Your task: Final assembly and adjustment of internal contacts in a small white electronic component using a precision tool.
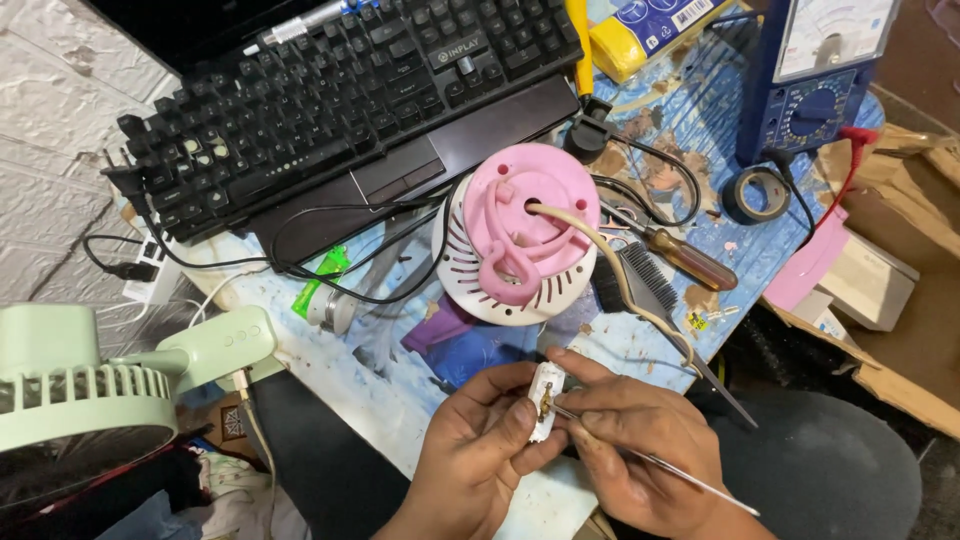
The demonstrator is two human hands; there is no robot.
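- A yellow packet (640, 35) with a blue-and-white label (660, 15) lies at the counter's far edge.
- The blue meter (815, 75) at far right has a pale dial face (835, 30).
- A small yellow sticker (697, 321) lies beside the brush.
- A white box (868, 280) sits right.

1. The small white part (545, 400) pinched in the left hand (480, 440) is mostly covered by thumb and fingers; its make is too small to tell.
2. The thin metal tool (650, 462) in the right hand (635, 455) hides under the fingers; its tip at the part cannot be made out.
3. Far left of the hands, the green fan (90, 390) is cut by the edge; up right, the blue meter (815, 80) is cropped at top.
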